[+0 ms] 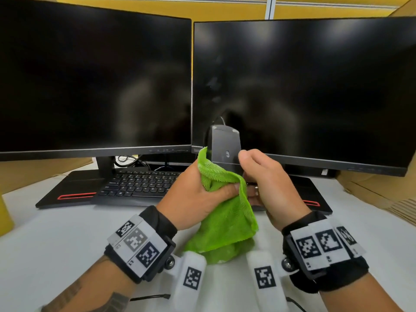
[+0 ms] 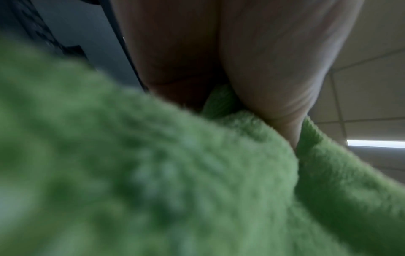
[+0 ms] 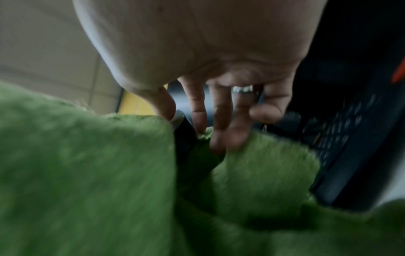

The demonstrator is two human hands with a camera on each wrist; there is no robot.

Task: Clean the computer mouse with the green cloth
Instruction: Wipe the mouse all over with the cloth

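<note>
A dark grey computer mouse (image 1: 224,148) is held up on end in front of the monitors, its flat underside facing me and its cable rising behind it. My right hand (image 1: 258,176) grips the mouse from the right, thumb on the underside. My left hand (image 1: 202,194) grips the green cloth (image 1: 227,221), bunched against the mouse's left side, with the rest hanging down toward the desk. In the right wrist view the green cloth (image 3: 87,173) fills the lower part, and a sliver of the mouse (image 3: 184,135) shows between my fingers (image 3: 198,107). The left wrist view shows mostly blurred cloth (image 2: 175,173).
Two dark monitors (image 1: 94,82) stand side by side at the back. A black keyboard (image 1: 139,183) lies under them on the white desk (image 1: 56,233). Cardboard (image 1: 382,194) stands at the right and left edges. A thin black cable (image 1: 150,297) lies near the front edge.
</note>
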